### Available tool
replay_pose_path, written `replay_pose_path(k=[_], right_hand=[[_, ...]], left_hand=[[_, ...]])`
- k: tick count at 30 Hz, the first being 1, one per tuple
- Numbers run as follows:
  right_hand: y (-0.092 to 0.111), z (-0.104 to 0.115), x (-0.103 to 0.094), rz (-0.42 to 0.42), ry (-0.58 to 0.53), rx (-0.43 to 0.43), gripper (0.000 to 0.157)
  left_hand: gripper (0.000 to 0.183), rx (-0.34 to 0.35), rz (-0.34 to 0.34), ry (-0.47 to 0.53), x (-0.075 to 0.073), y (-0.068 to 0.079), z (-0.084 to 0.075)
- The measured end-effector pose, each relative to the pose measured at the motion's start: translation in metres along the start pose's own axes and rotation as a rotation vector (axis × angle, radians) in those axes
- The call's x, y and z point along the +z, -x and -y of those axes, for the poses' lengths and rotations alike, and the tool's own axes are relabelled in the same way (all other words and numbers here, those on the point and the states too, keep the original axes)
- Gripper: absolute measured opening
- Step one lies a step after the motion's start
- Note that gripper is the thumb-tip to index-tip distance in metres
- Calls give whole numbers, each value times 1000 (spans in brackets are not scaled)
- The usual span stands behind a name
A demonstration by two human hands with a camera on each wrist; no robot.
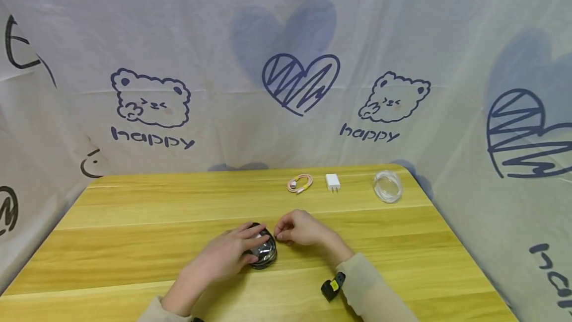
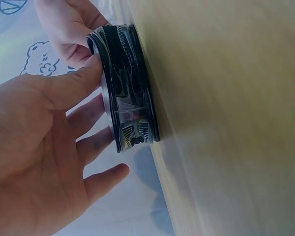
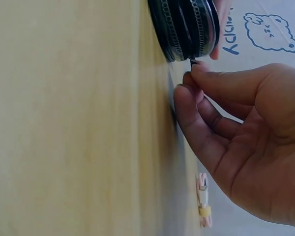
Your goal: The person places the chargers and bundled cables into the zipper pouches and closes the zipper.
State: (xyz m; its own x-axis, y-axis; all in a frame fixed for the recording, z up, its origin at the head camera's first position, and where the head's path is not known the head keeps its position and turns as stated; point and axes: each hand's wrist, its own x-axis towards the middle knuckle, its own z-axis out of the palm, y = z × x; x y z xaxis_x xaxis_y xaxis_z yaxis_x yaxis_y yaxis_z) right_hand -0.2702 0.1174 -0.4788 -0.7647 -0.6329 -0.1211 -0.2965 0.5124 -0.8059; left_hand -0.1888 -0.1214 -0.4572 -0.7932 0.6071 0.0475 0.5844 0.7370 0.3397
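Note:
A small round black zip case [image 1: 268, 252] with a shiny top lies on the wooden table. My left hand [image 1: 223, 255] rests on it from the left, its fingers fairly straight across the top and the thumb [image 2: 83, 81] against the upper rim. Zipper teeth run around the side wall in both wrist views. At the case's right side, my right hand [image 1: 301, 230] pinches the small dark zipper pull [image 3: 193, 62] between thumb and forefinger. Its other fingers are curled beneath. What lies inside the case is hidden.
Along the back of the table [image 1: 156, 202] lie a coiled pink charging cable [image 1: 308, 183] with a yellow tie, a white plug adapter [image 1: 332, 181] and a coil of clear tubing or cord [image 1: 388, 187]. A printed white curtain [image 1: 214, 103] hangs behind.

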Motion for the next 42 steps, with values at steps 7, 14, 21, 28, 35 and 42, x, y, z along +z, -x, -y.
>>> replay_pose_path(k=[7, 14, 21, 28, 35, 42], right_hand=[[3, -3, -6, 65, 16, -11, 11], [2, -2, -5, 54, 4, 8, 11], [1, 2, -1, -5, -11, 18, 10], [-1, 4, 5, -52, -13, 0, 11], [-1, 5, 5, -44, -20, -4, 10], [-1, 4, 5, -33, -29, 1, 8]], left_hand=[[52, -9, -3, 4, 1, 0, 1], [52, 4, -12, 7, 1, 0, 1], [50, 16, -45, -10, -2, 1, 1], [48, 32, -79, -28, -5, 1, 1], [48, 118, -42, -18, -4, 1, 4], [47, 66, 1, -1, -3, 1, 3]])
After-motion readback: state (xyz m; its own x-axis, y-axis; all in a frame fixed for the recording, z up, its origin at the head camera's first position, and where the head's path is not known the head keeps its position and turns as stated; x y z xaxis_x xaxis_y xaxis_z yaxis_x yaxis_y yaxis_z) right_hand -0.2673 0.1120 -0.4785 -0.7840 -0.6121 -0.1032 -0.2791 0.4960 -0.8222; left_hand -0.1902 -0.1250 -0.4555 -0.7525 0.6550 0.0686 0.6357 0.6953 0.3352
